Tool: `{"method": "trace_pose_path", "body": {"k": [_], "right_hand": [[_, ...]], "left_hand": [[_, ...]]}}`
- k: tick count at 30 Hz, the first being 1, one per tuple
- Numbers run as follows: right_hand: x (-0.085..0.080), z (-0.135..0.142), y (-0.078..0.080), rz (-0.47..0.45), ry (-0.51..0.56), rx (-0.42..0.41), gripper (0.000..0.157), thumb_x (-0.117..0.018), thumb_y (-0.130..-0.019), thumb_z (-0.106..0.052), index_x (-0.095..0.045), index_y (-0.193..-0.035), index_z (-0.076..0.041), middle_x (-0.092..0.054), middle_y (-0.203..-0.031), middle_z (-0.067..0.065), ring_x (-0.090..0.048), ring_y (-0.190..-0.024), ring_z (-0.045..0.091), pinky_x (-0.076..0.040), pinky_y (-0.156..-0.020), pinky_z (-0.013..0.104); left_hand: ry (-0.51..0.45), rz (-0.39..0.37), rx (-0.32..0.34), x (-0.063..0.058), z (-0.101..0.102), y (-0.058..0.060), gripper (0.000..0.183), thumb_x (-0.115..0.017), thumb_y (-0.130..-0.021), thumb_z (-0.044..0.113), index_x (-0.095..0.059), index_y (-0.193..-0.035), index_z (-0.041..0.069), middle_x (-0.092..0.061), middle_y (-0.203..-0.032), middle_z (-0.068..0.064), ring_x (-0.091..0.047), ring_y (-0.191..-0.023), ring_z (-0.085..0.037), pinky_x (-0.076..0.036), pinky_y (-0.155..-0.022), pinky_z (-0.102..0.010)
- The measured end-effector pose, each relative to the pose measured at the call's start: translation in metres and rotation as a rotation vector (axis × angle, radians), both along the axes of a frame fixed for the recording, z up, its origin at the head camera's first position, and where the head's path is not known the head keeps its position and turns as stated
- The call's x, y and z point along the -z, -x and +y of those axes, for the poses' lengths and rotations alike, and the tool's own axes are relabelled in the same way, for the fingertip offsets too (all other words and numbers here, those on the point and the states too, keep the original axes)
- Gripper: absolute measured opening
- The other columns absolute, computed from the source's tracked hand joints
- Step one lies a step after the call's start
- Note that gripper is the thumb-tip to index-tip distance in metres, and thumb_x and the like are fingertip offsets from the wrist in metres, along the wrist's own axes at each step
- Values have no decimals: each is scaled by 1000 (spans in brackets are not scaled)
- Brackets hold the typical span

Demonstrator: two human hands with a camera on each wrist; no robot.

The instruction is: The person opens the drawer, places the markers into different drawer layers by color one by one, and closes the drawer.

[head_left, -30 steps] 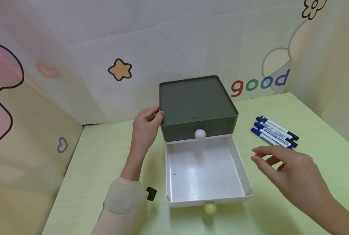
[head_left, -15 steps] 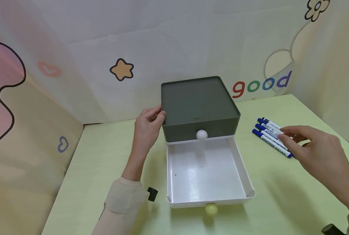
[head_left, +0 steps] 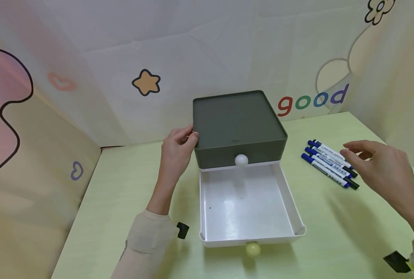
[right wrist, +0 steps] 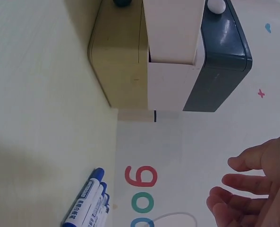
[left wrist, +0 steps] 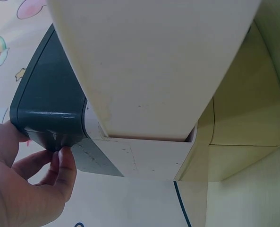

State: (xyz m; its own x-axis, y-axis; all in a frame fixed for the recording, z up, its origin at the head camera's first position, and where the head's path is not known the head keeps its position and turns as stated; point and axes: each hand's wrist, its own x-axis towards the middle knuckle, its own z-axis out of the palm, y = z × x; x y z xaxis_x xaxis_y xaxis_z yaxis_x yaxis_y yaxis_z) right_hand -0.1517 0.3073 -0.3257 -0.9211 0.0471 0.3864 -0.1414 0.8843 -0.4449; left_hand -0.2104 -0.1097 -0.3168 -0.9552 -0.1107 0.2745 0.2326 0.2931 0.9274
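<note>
A tabletop drawer unit with a dark grey-green top tier stands at the middle of the table. Its white drawer is pulled out and bare inside. At the unit's left side my left hand holds the upper tier near the front corner, its curled fingers on the side wall, as the left wrist view also shows. Several whiteboard markers with blue caps lie side by side to the right. Just right of them hovers my right hand, fingers loosely bent, nothing held; in the right wrist view its fingertips are apart from the markers.
A yellow tier sits beneath the white drawer. White and yellow round knobs stick out in front. A printed curtain closes off the back of the pale green table.
My right hand has moved right and away from me, past the near ends of the markers to their right side. The left hand stays at the drawer unit. The view shifts slightly.
</note>
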Motion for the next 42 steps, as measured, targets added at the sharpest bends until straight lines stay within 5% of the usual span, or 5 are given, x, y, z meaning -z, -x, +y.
{"method": "trace_pose_path", "body": {"k": [10,19,28,35,42], "right_hand": [[20,14,24,-61,-25,-2,31,-65,-100,-19,-71,-114,8,-72,-97,28,-65,-80,41,-39,-49,31],[43,22,43,-179,-54,-15,37,-62,-102,-25,-69,-120,7,-71,-104,31,-63,-83,41,-41,-50,34],[62,21,57,-206,-63,-51,34,-62,-102,-22,-70,-118,7,-68,-108,34,-62,-75,37,-39,-45,36],[76,21,65,-272,-91,-65,33,-60,-101,-20,-71,-117,7,-67,-111,35,-63,-84,46,-43,-47,36],[84,22,69,-312,-102,-52,31,-58,-100,-22,-73,-112,3,-70,-107,30,-63,-74,38,-43,-46,39]], "left_hand": [[0,-11,-4,0,1,0,39,-64,-101,20,-68,-137,8,-64,-118,-8,-63,-103,-21,-50,-83,-30],[-7,-12,-9,2,0,0,39,-65,-100,20,-68,-137,8,-65,-118,-7,-64,-103,-21,-50,-83,-31],[-3,-19,-15,2,-1,1,39,-65,-100,21,-68,-137,9,-64,-118,-7,-63,-103,-21,-50,-83,-31],[-1,-12,-19,2,-1,1,39,-65,-100,21,-68,-137,9,-65,-117,-7,-64,-102,-21,-50,-81,-30],[-3,-2,-23,2,-1,3,39,-66,-99,21,-69,-136,9,-66,-116,-7,-65,-101,-20,-49,-81,-30]]}}
